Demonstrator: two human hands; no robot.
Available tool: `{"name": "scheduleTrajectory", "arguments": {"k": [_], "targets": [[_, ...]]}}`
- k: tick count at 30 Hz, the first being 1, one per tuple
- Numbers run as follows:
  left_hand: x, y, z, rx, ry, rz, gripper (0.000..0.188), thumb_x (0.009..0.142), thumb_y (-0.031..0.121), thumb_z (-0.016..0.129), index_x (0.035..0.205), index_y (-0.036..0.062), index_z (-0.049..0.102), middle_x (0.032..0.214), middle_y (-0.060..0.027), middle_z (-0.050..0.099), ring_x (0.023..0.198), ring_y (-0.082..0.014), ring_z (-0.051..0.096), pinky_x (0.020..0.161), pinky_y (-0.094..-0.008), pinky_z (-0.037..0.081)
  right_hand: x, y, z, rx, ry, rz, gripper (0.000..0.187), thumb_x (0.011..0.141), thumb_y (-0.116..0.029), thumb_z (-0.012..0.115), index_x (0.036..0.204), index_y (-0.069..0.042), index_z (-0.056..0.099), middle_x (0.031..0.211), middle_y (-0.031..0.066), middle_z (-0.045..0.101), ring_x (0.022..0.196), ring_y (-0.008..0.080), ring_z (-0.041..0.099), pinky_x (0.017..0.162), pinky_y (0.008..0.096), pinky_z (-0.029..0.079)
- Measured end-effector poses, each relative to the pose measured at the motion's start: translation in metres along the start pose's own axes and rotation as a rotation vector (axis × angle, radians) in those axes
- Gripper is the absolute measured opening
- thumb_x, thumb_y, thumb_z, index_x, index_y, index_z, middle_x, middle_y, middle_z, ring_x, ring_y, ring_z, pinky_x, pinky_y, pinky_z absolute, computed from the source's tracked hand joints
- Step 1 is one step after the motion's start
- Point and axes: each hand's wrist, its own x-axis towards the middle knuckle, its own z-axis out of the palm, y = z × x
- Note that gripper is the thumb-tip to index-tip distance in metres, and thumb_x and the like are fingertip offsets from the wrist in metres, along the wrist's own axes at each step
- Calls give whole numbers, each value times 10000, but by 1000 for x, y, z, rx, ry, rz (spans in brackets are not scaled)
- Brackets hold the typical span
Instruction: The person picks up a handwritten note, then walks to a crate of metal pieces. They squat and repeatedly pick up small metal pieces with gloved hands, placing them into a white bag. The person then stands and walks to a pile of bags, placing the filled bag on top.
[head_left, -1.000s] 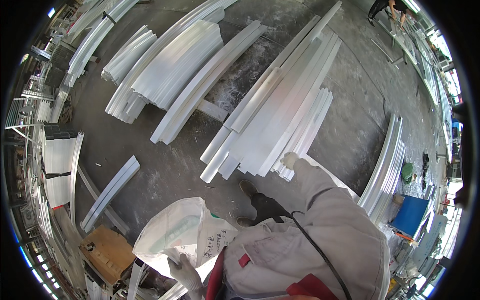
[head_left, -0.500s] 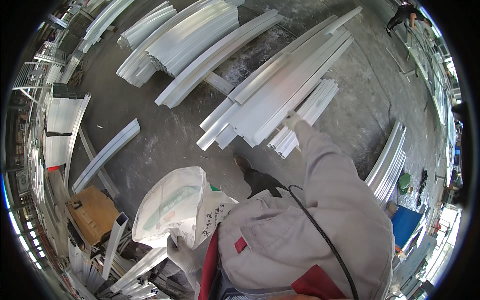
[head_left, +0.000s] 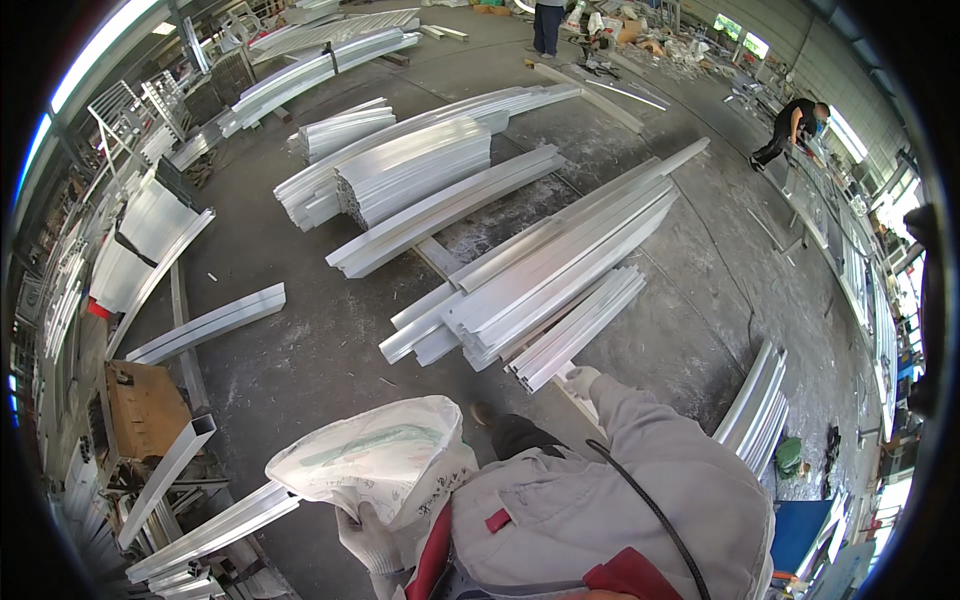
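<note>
My left hand (head_left: 367, 537), in a pale knit glove, grips the gathered edge of a large white sack (head_left: 360, 455) with handwriting on its side. The sack's wide mouth gapes in front of me; what lies inside is hidden. My right hand (head_left: 581, 380), gloved too, is stretched forward with its fingers curled, just right of the near end of a narrow stack of silvery metal profiles (head_left: 580, 325). Whether anything is in those fingers is too small to make out. A light-coloured bar (head_left: 578, 405) lies under and beside that hand.
Left of the narrow stack lies a wide pile of long metal profiles (head_left: 540, 265). Beyond are another long profile (head_left: 450, 205) and a bundle (head_left: 415, 170). An open cardboard box (head_left: 148, 412) stands at left. A person (head_left: 795, 130) bends over a rack far right; another person (head_left: 547, 25) stands far back.
The view has tilted up, showing more of the hall and a second person. My right hand has shifted from over the profiles to beside their near end. My left hand keeps hold of the sack.
</note>
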Motion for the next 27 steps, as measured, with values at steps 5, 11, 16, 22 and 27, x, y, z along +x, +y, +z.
{"name": "scheduleTrajectory", "arguments": {"k": [5,11,16,22,27], "targets": [[-21,6,-14,56,-60,-37,322,982,-29,550,1256,-121,693,1093,-153,761,1001,-227,721,908,-351,572,-9,5,17,4,-144,87,442,922,-194,801,1335,-60,718,840,29,728,661,162,662,537,346,503],[-35,11,-1,672,-125,78,262,857,-13,618,1059,-58,779,764,-251,704,754,-228,758,746,-378,592,21,-18,15,0,-66,7,409,982,-255,728,1356,-89,725,941,91,760,789,234,725,648,405,574],[-15,20,14,951,-422,-158,436,1003,298,802,1411,149,768,1338,-178,795,1082,-372,780,962,-388,600,31,-20,8,24,-86,-25,417,961,-240,733,1360,-119,737,983,106,780,841,238,746,708,402,602],[-36,35,34,766,-208,69,307,910,113,640,1136,-17,802,903,-257,782,866,-297,829,792,-394,609,49,-4,-5,-6,-112,-9,384,945,-221,734,1313,-112,749,925,87,762,785,216,722,667,385,582],[-42,45,47,744,-110,54,307,921,64,625,1161,-38,786,871,-224,800,793,-231,801,740,-377,601,58,-1,-13,6,-112,8,356,932,-205,734,1273,-107,759,877,71,747,739,196,701,634,371,565]]}}
